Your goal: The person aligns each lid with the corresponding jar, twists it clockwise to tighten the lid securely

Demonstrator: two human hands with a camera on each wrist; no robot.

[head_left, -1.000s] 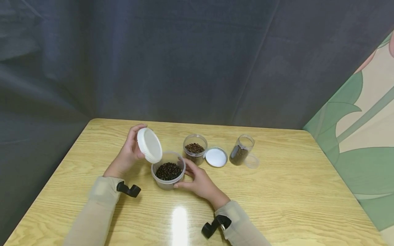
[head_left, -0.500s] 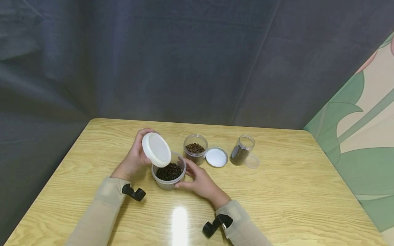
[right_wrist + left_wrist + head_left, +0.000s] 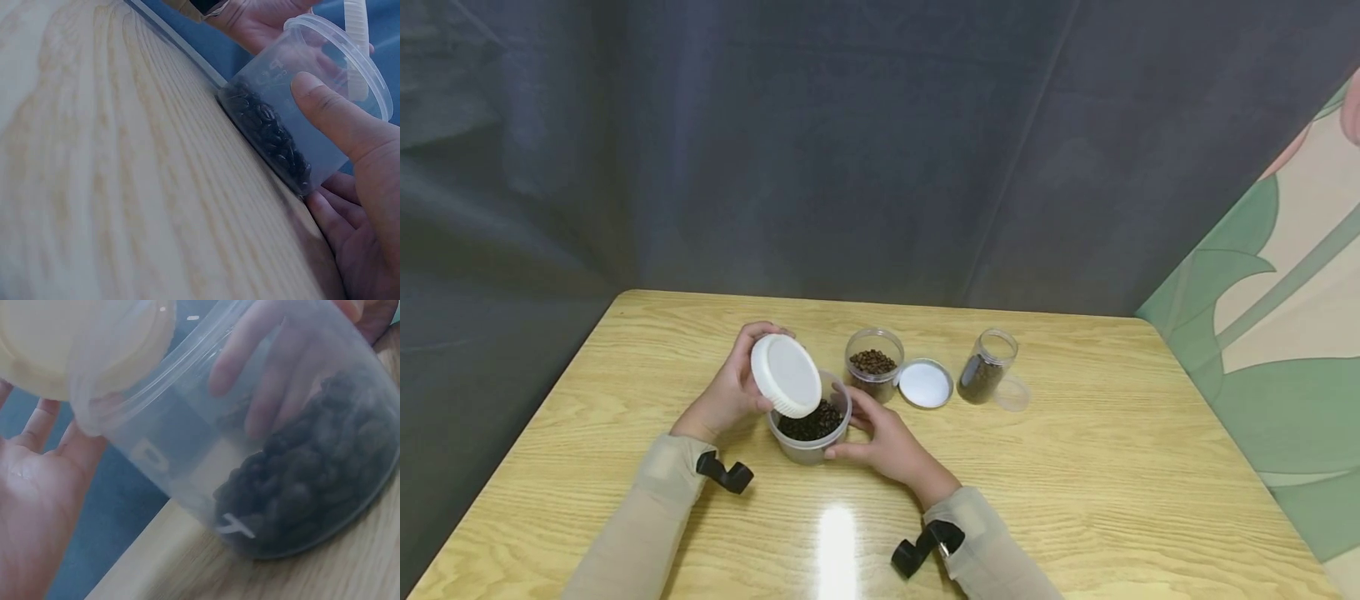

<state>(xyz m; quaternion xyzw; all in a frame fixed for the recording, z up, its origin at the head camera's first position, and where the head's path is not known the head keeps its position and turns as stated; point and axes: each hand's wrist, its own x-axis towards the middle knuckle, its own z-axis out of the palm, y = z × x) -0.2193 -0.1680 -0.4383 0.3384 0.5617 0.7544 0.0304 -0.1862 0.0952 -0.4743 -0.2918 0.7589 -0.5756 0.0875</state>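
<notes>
My left hand grips a white ribbed screw lid by its edge, tilted over the left rim of a clear plastic tub. Dark coffee beans fill the lower part of that tub, which stands upright on the table. From the right side, my right hand holds the tub, its thumb along the near wall and the other fingers behind and low down. In the left wrist view, the lid's pale inner face overlaps the tub's rim.
Behind the tub stands an open clear jar with lighter brown beans. A round lid with a white inside lies beside it. Further right are a taller open jar of dark contents and a clear disc lid. A dark curtain hangs behind the table.
My left hand has brought the white lid rightward and lower, from beside the tub to partly over its opening. The right hand has kept its hold on the tub.
</notes>
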